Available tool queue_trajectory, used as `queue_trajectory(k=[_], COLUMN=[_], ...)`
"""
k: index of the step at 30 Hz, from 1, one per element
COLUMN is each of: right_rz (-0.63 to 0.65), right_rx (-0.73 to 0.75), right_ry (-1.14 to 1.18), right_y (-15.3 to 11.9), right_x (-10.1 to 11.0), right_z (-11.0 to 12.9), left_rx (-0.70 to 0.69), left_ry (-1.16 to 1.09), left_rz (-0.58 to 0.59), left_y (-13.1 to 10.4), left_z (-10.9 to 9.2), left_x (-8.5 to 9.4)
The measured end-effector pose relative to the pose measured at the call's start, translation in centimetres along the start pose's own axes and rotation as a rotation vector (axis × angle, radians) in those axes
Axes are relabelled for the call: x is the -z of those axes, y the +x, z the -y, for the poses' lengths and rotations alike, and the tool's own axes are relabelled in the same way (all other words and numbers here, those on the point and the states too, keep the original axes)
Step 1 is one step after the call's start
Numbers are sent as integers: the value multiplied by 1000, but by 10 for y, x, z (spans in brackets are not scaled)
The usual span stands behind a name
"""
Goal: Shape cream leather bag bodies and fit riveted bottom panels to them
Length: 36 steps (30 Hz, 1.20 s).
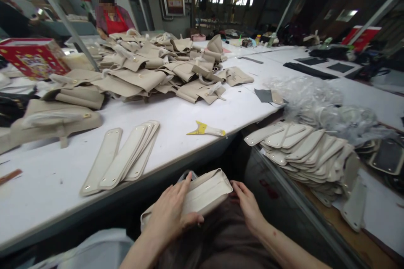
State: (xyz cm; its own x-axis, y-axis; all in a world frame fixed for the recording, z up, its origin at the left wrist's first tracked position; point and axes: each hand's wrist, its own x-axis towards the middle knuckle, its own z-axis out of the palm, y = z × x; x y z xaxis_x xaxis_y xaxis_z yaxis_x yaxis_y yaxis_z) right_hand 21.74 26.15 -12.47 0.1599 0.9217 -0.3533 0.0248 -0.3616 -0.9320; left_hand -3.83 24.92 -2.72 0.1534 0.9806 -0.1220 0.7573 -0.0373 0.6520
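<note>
A beige handbag (206, 195) lies over my lap, its long pale flat side facing up. My left hand (172, 210) grips it across the left part, with the thumb on the near edge and the fingers over the far side. At its right end, my right hand (244, 201) pinches the corner between thumb and fingers. Part of a clear plastic wrapping (187, 175) shows behind the bag. On the table edge ahead lie several long pale panels (123, 155) with rounded corners and metal studs, partly fanned out.
Beige bags (135, 80) are heaped across the white table (176, 155). A yellow-and-white tool (206, 129) lies near its edge. Stacked pale panels (309, 147) and clear plastic bags (315, 96) sit on the right. A person in a red apron (116, 21) stands behind the heap.
</note>
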Motion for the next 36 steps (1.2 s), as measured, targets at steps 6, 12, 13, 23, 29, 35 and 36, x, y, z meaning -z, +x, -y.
queue_trajectory(k=[6, 12, 13, 23, 29, 35, 36], right_rz=[63, -89, -94, 208, 231, 33, 50], right_rx=[-66, 370, 469, 775, 607, 190, 113], right_ry=[75, -213, -283, -1099, -1003, -601, -539], right_y=[-3, 60, 75, 186, 159, 58, 43], right_x=[-33, -12, -10, -98, -68, -9, -12], right_z=[-22, 35, 55, 162, 153, 79, 63], left_rx=[28, -190, -246, -248, -254, -224, -224], left_ry=[-299, -326, -325, -475, -567, -613, -607], left_rz=[15, 219, 262, 786, 966, 1198, 1215], left_y=[34, 78, 85, 128, 154, 167, 168], left_z=[-11, -32, -36, -41, -44, -46, -45], left_x=[-9, -19, -19, -14, -34, -55, -57])
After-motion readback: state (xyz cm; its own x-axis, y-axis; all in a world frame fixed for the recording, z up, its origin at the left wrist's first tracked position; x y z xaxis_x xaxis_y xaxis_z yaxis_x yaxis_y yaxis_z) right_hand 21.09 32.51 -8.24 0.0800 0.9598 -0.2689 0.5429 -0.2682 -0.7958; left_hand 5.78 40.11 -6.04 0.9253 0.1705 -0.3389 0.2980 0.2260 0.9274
